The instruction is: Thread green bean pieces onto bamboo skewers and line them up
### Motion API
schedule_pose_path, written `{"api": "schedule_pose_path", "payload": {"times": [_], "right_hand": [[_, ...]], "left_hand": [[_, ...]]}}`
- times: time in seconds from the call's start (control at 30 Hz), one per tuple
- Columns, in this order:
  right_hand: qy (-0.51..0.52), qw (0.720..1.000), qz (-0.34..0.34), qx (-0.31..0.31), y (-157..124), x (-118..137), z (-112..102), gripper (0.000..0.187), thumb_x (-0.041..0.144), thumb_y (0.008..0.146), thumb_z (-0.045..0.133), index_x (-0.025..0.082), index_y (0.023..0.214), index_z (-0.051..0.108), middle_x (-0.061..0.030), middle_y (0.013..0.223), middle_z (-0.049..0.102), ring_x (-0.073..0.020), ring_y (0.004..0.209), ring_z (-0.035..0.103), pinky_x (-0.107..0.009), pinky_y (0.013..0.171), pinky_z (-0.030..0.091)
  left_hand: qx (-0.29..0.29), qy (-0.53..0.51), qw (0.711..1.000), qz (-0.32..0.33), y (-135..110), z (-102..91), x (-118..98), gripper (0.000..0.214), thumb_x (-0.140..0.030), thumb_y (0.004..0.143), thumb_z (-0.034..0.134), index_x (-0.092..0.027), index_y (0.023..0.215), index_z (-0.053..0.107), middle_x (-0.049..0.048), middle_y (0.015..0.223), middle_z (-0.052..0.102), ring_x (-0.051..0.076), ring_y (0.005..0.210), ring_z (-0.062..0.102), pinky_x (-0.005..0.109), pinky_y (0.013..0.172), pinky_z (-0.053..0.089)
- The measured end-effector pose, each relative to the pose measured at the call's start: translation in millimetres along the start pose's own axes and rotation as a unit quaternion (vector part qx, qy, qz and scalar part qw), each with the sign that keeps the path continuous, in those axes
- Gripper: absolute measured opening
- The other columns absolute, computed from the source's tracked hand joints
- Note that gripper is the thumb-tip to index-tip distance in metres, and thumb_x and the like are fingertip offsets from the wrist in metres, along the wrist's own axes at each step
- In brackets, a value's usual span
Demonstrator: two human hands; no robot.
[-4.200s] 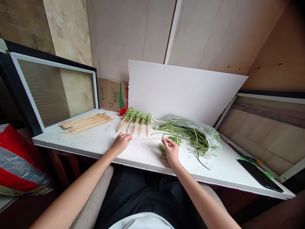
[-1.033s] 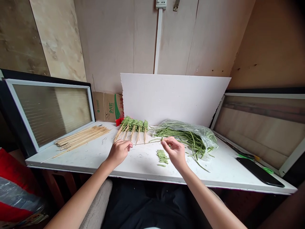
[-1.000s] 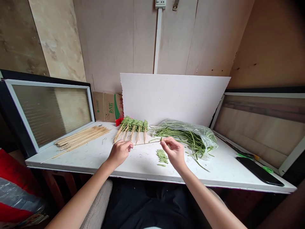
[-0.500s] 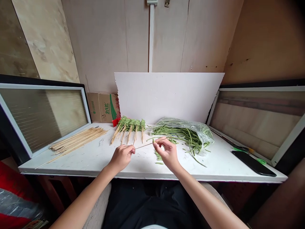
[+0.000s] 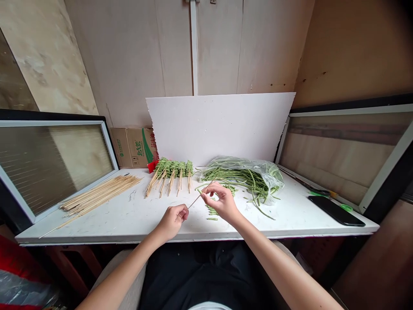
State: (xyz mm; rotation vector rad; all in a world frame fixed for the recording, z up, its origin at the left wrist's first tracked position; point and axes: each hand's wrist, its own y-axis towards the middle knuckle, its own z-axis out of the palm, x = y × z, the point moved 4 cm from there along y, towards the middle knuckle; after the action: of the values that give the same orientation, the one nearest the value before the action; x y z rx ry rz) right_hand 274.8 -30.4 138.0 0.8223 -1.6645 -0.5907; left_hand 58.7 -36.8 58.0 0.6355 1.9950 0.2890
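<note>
My left hand (image 5: 174,220) is closed on the lower end of a thin bamboo skewer (image 5: 195,201), which slants up to the right. At its upper part, my right hand (image 5: 221,201) pinches a short piece of green bean (image 5: 202,194) against the skewer, mostly hidden by the fingers. Cut bean pieces (image 5: 212,212) lie in a row on the table under my right hand. Behind the hands, finished bean skewers (image 5: 174,168) are stacked with their bare ends toward me. Long green beans (image 5: 251,178) spill from a clear plastic bag (image 5: 271,168) to the right.
A pile of bare bamboo skewers (image 5: 103,189) lies on the left of the white table (image 5: 129,226). A black phone (image 5: 335,211) and scissors with green handles (image 5: 346,207) are at the right. A white board (image 5: 219,127) and a cardboard box (image 5: 132,148) stand at the back.
The skewer has gone from nearly level to steeply slanted, its tip now showing above my right fingers. My left hand has moved slightly right and down. The whole view has shifted a little.
</note>
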Motion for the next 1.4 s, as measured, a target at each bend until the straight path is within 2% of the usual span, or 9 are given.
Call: {"api": "schedule_pose_path", "payload": {"times": [0.23, 0.4, 0.47, 0.53, 0.63, 0.83, 1.0, 1.13, 1.4], "right_hand": [[-0.009, 0.998, -0.002, 0.058, -2, -6, 5, 0.018, 0.041, 0.091, 0.076, 0.024, 0.086, 0.079, -0.0053, 0.083, 0.076, -0.0219, 0.085, 0.063, -0.035, 0.077, 0.048], [-0.014, 0.998, 0.020, 0.063, -1, -12, 3, 0.023, 0.043, 0.092, 0.074, 0.021, 0.085, 0.076, -0.0056, 0.086, 0.076, -0.0204, 0.087, 0.064, -0.032, 0.074, 0.047], [-0.021, 0.997, 0.035, 0.065, 0, -17, 0, 0.023, 0.043, 0.092, 0.073, 0.021, 0.085, 0.075, -0.0053, 0.087, 0.076, -0.0200, 0.088, 0.064, -0.031, 0.073, 0.047], [-0.029, 0.996, 0.052, 0.070, 0, -23, -1, 0.024, 0.043, 0.092, 0.073, 0.020, 0.084, 0.074, -0.0052, 0.087, 0.076, -0.0196, 0.088, 0.065, -0.030, 0.073, 0.047], [-0.027, 0.991, 0.083, 0.097, -3, -36, 3, 0.026, 0.044, 0.092, 0.072, 0.019, 0.084, 0.075, -0.0054, 0.088, 0.076, -0.0192, 0.086, 0.065, -0.030, 0.073, 0.047], [0.031, 0.979, 0.138, 0.149, -12, -57, 14, 0.034, 0.052, 0.089, 0.075, 0.019, 0.088, 0.078, -0.0056, 0.089, 0.076, -0.0183, 0.081, 0.066, -0.028, 0.068, 0.047], [0.043, 0.978, 0.148, 0.142, -14, -62, 15, 0.037, 0.055, 0.083, 0.081, 0.018, 0.084, 0.079, -0.0059, 0.087, 0.075, -0.0181, 0.078, 0.066, -0.028, 0.067, 0.048], [0.074, 0.976, 0.153, 0.139, -14, -66, 16, 0.038, 0.056, 0.081, 0.082, 0.018, 0.084, 0.079, -0.0059, 0.087, 0.075, -0.0181, 0.077, 0.065, -0.028, 0.065, 0.047], [0.090, 0.968, 0.145, 0.182, -9, -59, 11, 0.038, 0.054, 0.078, 0.086, 0.017, 0.085, 0.078, -0.0057, 0.089, 0.074, -0.0171, 0.076, 0.063, -0.028, 0.067, 0.048]], "left_hand": [[0.081, -0.163, 0.978, -0.097, -4, 17.9, -1, 0.045, -0.052, 0.102, 0.045, -0.021, 0.070, 0.043, -0.0064, 0.058, 0.032, 0.008, 0.048, 0.024, 0.023, 0.047, 0.020], [0.095, -0.191, 0.968, -0.134, -5, 19.7, 2, 0.050, -0.063, 0.101, 0.046, -0.020, 0.077, 0.049, -0.0084, 0.054, 0.035, 0.007, 0.043, 0.025, 0.021, 0.044, 0.022], [0.093, -0.167, 0.973, -0.126, -3, 16.9, -3, 0.049, -0.063, 0.102, 0.046, -0.018, 0.086, 0.057, -0.0056, 0.055, 0.047, 0.009, 0.043, 0.040, 0.023, 0.048, 0.035], [0.079, -0.133, 0.982, -0.106, 0, 13.0, -9, 0.045, -0.059, 0.102, 0.050, -0.016, 0.098, 0.062, -0.0004, 0.065, 0.061, 0.013, 0.054, 0.059, 0.028, 0.060, 0.049], [0.034, -0.095, 0.990, -0.095, 4, 8.3, -9, 0.040, -0.055, 0.099, 0.059, -0.016, 0.105, 0.064, 0.0035, 0.076, 0.069, 0.018, 0.067, 0.070, 0.032, 0.071, 0.055], [0.011, -0.075, 0.990, -0.119, 6, 10.7, 7, 0.036, -0.051, 0.095, 0.063, -0.017, 0.104, 0.064, 0.0054, 0.084, 0.071, 0.019, 0.069, 0.073, 0.032, 0.066, 0.057], [-0.009, -0.043, 0.994, -0.096, 4, 9.6, 4, 0.030, -0.046, 0.093, 0.065, -0.017, 0.099, 0.066, 0.0039, 0.083, 0.071, 0.016, 0.061, 0.070, 0.029, 0.060, 0.054], [-0.033, -0.029, 0.995, -0.093, 3, 6.9, 0, 0.029, -0.046, 0.094, 0.064, -0.017, 0.090, 0.066, 0.0030, 0.072, 0.069, 0.018, 0.060, 0.071, 0.029, 0.060, 0.055], [0.021, -0.046, 0.993, -0.110, 2, 9.9, -9, 0.029, -0.043, 0.099, 0.056, -0.017, 0.088, 0.065, 0.0009, 0.062, 0.068, 0.017, 0.056, 0.069, 0.028, 0.059, 0.053]]}}
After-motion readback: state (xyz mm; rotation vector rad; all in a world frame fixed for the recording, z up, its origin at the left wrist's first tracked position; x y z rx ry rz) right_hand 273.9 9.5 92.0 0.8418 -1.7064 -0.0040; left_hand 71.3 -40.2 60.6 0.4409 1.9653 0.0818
